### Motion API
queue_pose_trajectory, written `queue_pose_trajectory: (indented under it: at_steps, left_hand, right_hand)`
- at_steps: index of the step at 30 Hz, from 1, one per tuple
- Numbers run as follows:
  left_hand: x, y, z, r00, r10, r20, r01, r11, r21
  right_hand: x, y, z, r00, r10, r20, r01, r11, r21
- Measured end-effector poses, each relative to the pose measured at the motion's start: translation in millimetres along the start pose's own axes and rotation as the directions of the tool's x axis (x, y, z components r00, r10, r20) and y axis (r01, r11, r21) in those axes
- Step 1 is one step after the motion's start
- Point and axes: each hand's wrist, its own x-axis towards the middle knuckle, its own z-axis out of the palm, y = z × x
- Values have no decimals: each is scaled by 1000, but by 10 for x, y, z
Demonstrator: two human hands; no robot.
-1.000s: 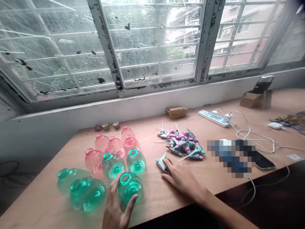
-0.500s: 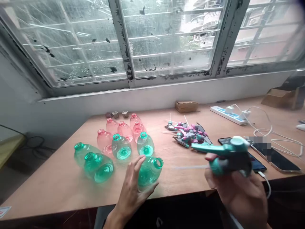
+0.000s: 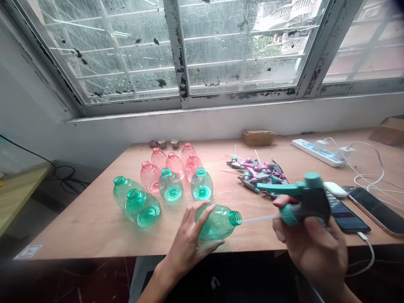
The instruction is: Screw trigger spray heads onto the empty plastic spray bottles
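Observation:
My left hand (image 3: 187,244) grips a clear teal plastic bottle (image 3: 217,221), tipped on its side near the table's front edge with its neck pointing right. My right hand (image 3: 312,244) is closed around a teal and dark spray trigger head (image 3: 299,200). Its thin white dip tube (image 3: 257,219) points left, with the tip right at the bottle's mouth. Behind, several empty teal bottles (image 3: 139,206) and pink bottles (image 3: 172,162) stand and lie on the wooden table (image 3: 94,223).
A pile of pink and teal spray heads (image 3: 257,172) lies mid-table. A small cardboard box (image 3: 259,136) and white power strip (image 3: 317,152) sit by the wall, with cables and two phones (image 3: 374,208) on the right. Small cubes (image 3: 167,144) rest behind the bottles.
I picked a spray head off the table and lifted it. My left hand tipped one teal bottle sideways and turned its neck toward the dip tube. The camera shifted left.

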Motion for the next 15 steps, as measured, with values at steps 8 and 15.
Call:
queue_pose_trajectory:
  at_steps: [8,15]
  left_hand:
    - [-54,-26,14,997,-19,73,22,999,-50]
    - [-122,-64,4,985,-139,102,164,937,-309]
  right_hand:
    - [73,496,-219,955,176,237,-133,973,-187]
    - [90,715,-374,952,233,200,-188,957,-222]
